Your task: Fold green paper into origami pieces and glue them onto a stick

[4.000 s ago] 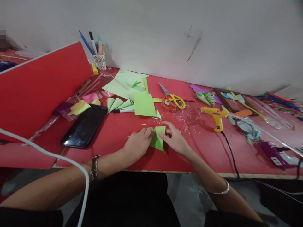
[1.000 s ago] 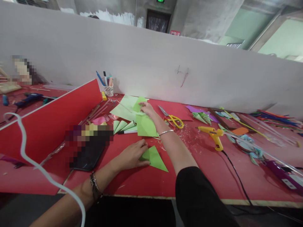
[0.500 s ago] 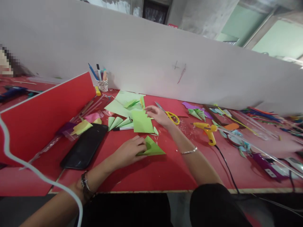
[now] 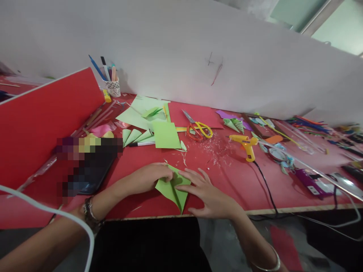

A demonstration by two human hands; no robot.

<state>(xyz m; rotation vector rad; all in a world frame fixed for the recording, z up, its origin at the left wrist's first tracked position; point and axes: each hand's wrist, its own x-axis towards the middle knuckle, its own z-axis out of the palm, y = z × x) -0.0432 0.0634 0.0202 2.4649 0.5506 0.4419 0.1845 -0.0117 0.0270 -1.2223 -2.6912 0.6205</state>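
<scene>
Near the table's front edge lies a partly creased sheet of bright green paper (image 4: 168, 189), with one corner pointing toward me. My left hand (image 4: 150, 177) has its fingers curled onto the upper left part of this paper, gripping it. From the other side, my right hand (image 4: 211, 196) reaches over with fingers spread, the fingertips touching the paper's right half. Just beyond the hands is a flat green square of paper (image 4: 166, 135). To its left are several rolled green paper cones (image 4: 136, 136) and a marker (image 4: 143, 144).
Scissors (image 4: 199, 128) with red and yellow handles lie behind the hands. A yellow glue gun (image 4: 246, 144) and its cord are to the right. At the left are a phone (image 4: 99, 170) and a red board (image 4: 51, 121). A pen cup (image 4: 112, 87) stands near the white wall.
My right hand has come down from the flat green square to the paper in my left hand. The creased paper has turned and moved nearer to me. The view has tilted downward.
</scene>
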